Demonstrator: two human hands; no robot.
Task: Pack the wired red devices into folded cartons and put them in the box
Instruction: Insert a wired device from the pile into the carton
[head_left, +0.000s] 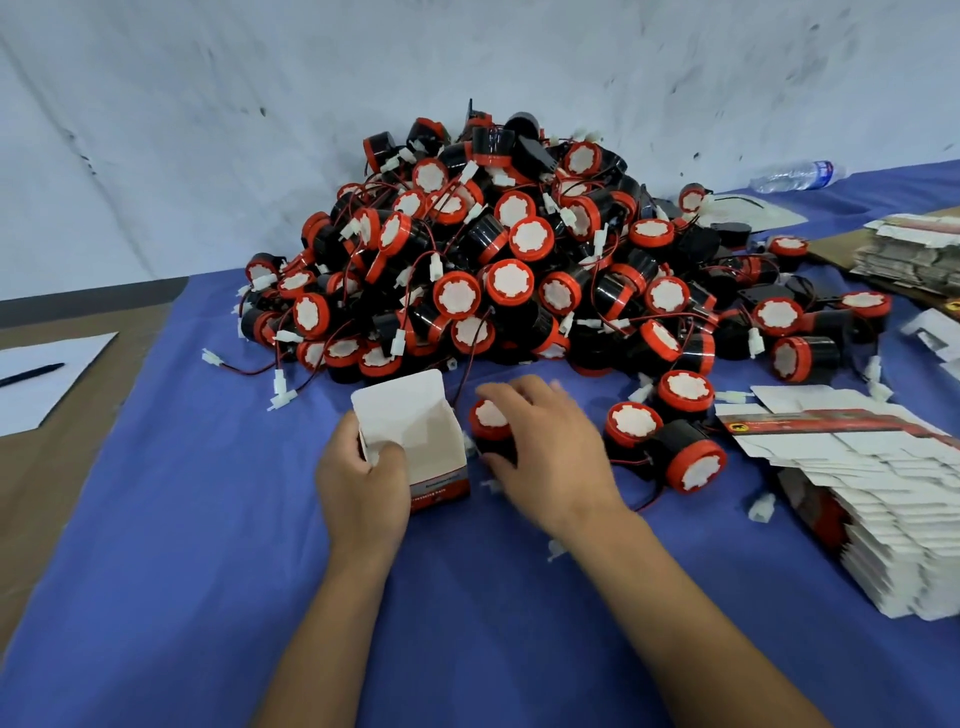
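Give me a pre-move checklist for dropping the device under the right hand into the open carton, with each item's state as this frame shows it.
1. Carton mouth open, top flap up: ok.
2. Left hand holds the carton upright on the blue cloth: ok.
3. Carton inside free of anything: ok as far as visible; the bottom is hidden.
4. Right hand has a firm grip on the device: cannot tell; the fingers are over it but blurred.
5. The device's wire and white plug free of the pile: cannot tell; the hand hides them.
6. More flat cartons ready at the right: ok.
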